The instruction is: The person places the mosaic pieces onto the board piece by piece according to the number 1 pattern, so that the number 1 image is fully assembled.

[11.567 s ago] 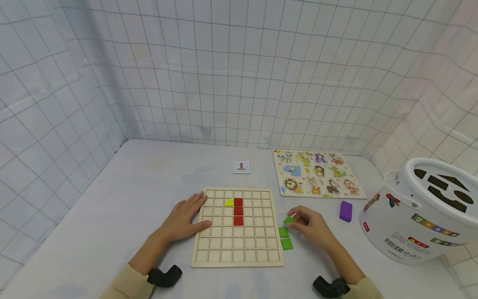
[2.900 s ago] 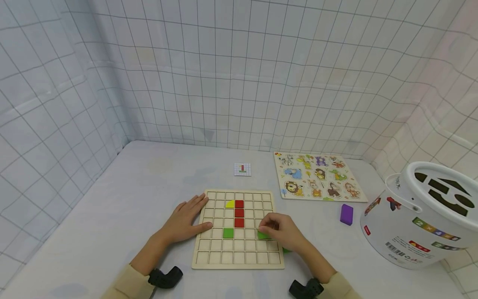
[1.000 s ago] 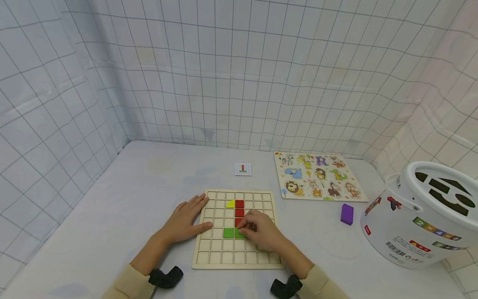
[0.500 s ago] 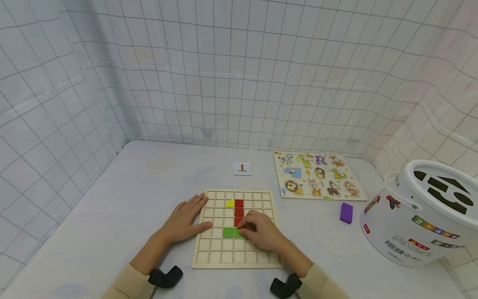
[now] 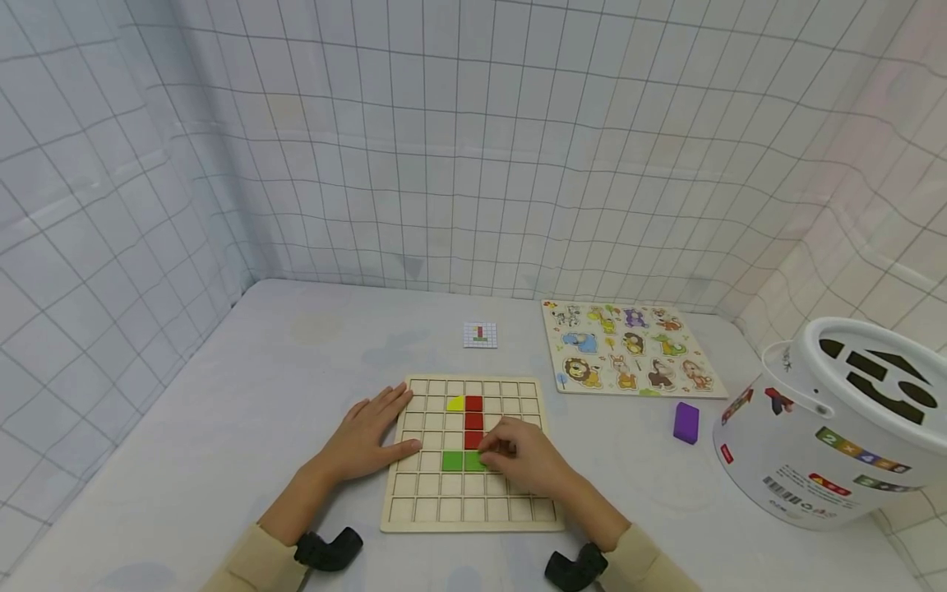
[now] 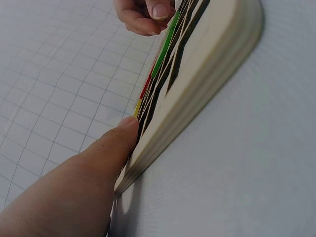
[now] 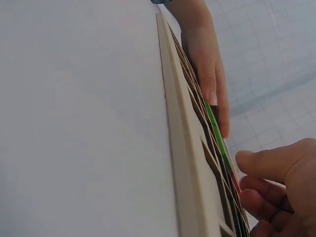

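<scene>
A wooden grid board (image 5: 473,526) lies on the table. The left hand (image 5: 373,437) rests flat along its left edge, thumb over the rim; the left wrist view shows that thumb (image 6: 111,145) on the edge. Set in the board are a yellow piece (image 5: 455,404) with one rounded or slanted corner and a column of red square tiles (image 5: 473,421). Below them sit two green square tiles (image 5: 453,461) side by side. The right hand (image 5: 521,454) hovers at the second one's right side, fingers loosely bent, with nothing visible between them. Its palm and forearm hide the board's lower right.
A small card (image 5: 480,335) with a printed grid pattern lies behind the board. An animal puzzle board (image 5: 629,349) is at the back right, with a purple block (image 5: 686,423) before it. A white bucket (image 5: 806,460) with a shape-sorter lid stands far right.
The right hand carried green tiles from beside the board into two neighbouring cells, let go of the second and shifted slightly right. The left hand stayed put.
</scene>
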Demonstrator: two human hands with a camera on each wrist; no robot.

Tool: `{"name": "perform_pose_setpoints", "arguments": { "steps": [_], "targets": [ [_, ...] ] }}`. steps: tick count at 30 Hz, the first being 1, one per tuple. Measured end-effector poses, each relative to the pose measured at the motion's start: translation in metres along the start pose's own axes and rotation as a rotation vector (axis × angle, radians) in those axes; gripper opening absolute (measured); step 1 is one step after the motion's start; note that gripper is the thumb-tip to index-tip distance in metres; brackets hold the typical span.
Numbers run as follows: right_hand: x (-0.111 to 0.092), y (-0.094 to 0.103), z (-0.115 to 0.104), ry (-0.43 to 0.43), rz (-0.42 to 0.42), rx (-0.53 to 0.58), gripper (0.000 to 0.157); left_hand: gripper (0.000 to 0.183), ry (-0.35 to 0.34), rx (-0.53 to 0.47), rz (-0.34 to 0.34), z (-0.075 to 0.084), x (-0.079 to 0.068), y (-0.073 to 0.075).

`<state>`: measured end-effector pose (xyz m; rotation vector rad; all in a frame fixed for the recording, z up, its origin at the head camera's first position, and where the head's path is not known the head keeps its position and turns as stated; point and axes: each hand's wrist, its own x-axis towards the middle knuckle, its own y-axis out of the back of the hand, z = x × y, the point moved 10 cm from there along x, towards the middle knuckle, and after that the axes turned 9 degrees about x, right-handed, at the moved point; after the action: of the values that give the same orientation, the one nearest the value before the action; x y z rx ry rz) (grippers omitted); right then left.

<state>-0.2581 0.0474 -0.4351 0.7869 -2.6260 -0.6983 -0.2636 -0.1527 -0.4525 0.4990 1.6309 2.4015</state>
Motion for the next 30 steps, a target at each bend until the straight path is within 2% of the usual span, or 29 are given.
{"name": "perform_pose_setpoints", "arguments": {
  "steps": [30],
  "targets": [
    [-0.050,0.062,0.029,-0.069,0.119,0.053,0.007,0.083,0.002,0.004,0.002,0.000,0.000,-0.001]
  ]
}}
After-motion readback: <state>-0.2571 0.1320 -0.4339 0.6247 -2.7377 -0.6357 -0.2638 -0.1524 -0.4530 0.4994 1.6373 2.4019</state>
